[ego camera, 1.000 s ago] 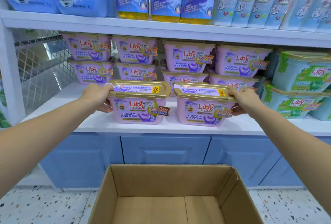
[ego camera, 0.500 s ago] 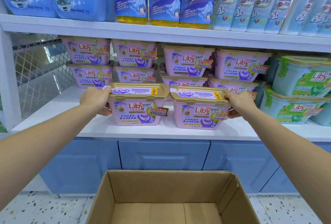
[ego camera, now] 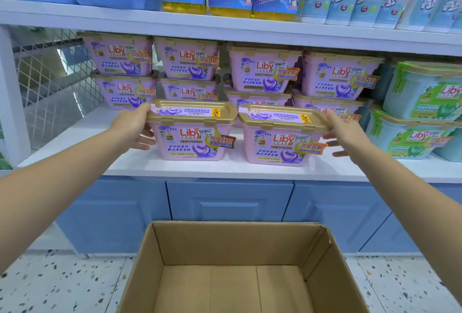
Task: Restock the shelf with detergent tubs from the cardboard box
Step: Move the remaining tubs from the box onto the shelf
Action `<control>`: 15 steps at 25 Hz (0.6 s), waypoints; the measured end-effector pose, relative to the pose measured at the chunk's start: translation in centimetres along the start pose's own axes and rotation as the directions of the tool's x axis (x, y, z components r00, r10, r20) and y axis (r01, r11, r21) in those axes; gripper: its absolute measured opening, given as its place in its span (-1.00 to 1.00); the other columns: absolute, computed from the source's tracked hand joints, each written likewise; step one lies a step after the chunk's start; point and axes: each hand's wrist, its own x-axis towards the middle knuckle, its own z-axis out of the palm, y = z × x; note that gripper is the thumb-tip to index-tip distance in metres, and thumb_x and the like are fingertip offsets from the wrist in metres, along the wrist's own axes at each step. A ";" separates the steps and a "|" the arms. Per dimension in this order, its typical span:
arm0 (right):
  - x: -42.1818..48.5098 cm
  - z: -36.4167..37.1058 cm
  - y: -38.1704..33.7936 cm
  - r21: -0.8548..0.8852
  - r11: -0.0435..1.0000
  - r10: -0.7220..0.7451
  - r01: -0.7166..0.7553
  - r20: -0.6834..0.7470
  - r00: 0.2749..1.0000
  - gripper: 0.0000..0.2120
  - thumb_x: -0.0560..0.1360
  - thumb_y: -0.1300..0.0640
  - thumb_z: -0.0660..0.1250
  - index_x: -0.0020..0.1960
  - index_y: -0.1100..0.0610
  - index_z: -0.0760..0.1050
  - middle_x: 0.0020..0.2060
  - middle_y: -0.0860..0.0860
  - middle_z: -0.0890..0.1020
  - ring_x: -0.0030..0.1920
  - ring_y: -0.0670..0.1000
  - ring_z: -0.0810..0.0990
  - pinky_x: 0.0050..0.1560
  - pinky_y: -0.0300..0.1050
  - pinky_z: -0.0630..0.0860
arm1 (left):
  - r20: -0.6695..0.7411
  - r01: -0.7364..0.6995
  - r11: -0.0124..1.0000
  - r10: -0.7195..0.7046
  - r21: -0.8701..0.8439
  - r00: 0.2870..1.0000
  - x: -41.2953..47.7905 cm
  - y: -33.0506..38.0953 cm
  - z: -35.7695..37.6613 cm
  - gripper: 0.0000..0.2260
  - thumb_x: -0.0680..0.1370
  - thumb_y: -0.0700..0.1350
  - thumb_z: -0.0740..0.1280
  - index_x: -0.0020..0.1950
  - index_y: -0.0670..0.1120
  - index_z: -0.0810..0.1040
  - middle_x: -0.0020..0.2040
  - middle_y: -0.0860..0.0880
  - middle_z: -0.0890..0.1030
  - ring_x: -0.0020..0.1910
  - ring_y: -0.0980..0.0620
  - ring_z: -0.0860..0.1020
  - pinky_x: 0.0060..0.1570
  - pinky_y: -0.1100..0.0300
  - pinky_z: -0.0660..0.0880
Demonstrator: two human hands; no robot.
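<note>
Two pink Liby detergent tubs with gold lids stand side by side at the front of the white shelf [ego camera: 175, 166]. My left hand [ego camera: 131, 127] holds the left tub [ego camera: 192, 137] by its left end, thumb on the lid rim and fingers stretched along the side. At the right tub [ego camera: 282, 145], my right hand [ego camera: 346, 135] grips the right end the same way, with its fingers spread. Both tubs rest on the shelf board. The open cardboard box [ego camera: 155, 262] sits on the floor below me with nothing inside.
Behind the two tubs, more pink tubs [ego camera: 262, 72] are stacked two high in several columns. Green-labelled tubs [ego camera: 422, 112] fill the shelf's right end. A wire mesh panel [ego camera: 50, 80] closes the left end. Blue bottles stand on the upper shelf [ego camera: 225, 29]; blue cabinet doors [ego camera: 228, 200] lie below.
Both tubs have slid a little farther back on the shelf and now sit flat on it. My fingers have straightened and loosened along the tubs' sides.
</note>
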 end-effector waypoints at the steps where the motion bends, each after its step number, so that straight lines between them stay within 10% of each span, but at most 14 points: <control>1: -0.8 -0.2 1.0 -0.015 0.998 -0.061 0.061 -0.032 0.998 -0.52 0.46 -0.26 0.14 0.05 0.15 0.45 0.00 0.15 0.59 0.02 0.17 0.55 0.00 0.07 0.47 | -0.017 -0.007 1.000 0.006 -0.017 1.000 -0.8 -0.8 -0.1 -0.57 0.50 0.16 0.19 0.03 -0.22 0.48 -0.16 -0.19 0.59 -0.23 -0.19 0.58 -0.23 0.05 0.53; 7: -10.3 -0.5 10.3 -0.167 0.949 -0.269 0.268 0.017 0.963 -0.69 0.57 0.01 0.15 0.20 0.17 0.46 0.02 0.00 0.53 0.02 -0.01 0.46 -0.08 -0.24 0.30 | -0.018 -0.277 0.943 0.285 0.184 0.958 -10.7 -11.8 0.1 -0.82 0.49 0.10 0.17 -0.16 0.05 0.49 -0.08 -0.07 0.63 -0.20 0.03 0.61 -0.07 -0.12 0.55; 15: -19.6 1.4 22.4 -0.396 0.867 -0.182 0.304 0.317 0.931 -0.68 0.56 0.09 0.18 0.26 0.18 0.44 0.16 0.09 0.58 0.11 -0.02 0.50 0.07 -0.18 0.31 | 0.457 -0.362 0.778 0.109 0.513 0.883 -19.7 -25.7 2.1 -0.69 0.51 0.14 0.19 0.10 -0.02 0.54 0.02 -0.06 0.66 -0.02 0.01 0.60 0.05 0.09 0.50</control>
